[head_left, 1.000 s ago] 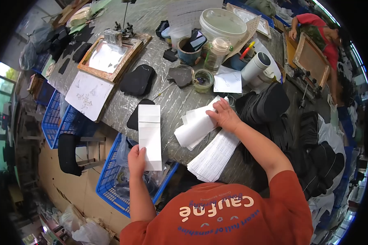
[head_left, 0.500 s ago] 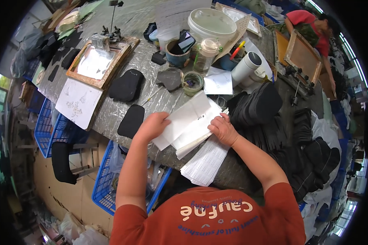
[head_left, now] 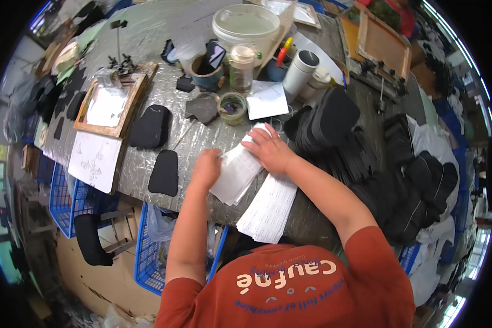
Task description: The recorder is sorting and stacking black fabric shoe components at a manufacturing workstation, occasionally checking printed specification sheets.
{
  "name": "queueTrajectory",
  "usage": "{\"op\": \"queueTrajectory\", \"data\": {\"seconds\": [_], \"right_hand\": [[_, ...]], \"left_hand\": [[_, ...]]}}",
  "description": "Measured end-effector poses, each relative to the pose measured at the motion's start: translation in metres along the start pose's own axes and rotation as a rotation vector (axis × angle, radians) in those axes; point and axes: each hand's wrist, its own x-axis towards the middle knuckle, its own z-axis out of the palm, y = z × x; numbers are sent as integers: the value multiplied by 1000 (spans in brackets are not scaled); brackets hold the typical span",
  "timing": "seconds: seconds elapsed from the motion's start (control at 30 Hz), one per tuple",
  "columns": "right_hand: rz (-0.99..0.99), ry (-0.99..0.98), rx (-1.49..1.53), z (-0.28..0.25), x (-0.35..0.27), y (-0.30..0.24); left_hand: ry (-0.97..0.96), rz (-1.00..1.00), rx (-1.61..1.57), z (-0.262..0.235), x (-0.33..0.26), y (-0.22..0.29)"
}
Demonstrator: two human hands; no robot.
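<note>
A small stack of white papers (head_left: 236, 177) lies on the table in front of me, apparently folded over. My left hand (head_left: 206, 168) is closed on its left edge, fingers curled. My right hand (head_left: 270, 152) lies across its upper right part, fingers stretched out and pressed down on the paper. Under my right wrist, a fanned bundle of printed paper strips (head_left: 268, 210) reaches toward the table's near edge. Left of my left hand lies a flat black rounded piece (head_left: 164, 173), with a thicker black pad (head_left: 150, 127) beyond it.
Stacked black pads (head_left: 333, 126) stand to the right. Beyond the papers are a glass jar (head_left: 232, 107), a lidded clear cup (head_left: 242, 68), a grey tumbler (head_left: 300, 74) and a white bucket (head_left: 246, 27). A wooden screen frame (head_left: 110, 104) sits left. A blue basket (head_left: 147, 254) is below the table edge.
The papers, held opened wide before, now lie narrower and lower on the table. My right hand has shifted from gripping their right edge to lying flat on top. The view has shifted slightly.
</note>
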Motion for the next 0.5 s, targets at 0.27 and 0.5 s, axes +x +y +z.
{"op": "queueTrajectory", "data": {"seconds": [0.27, 0.5], "right_hand": [[759, 367, 623, -6, -102, -53], [1621, 434, 1689, 5, -138, -123]], "left_hand": [[-152, -177, -335, 3, -69, 59], [-71, 41, 100, 87, -81, 84]]}}
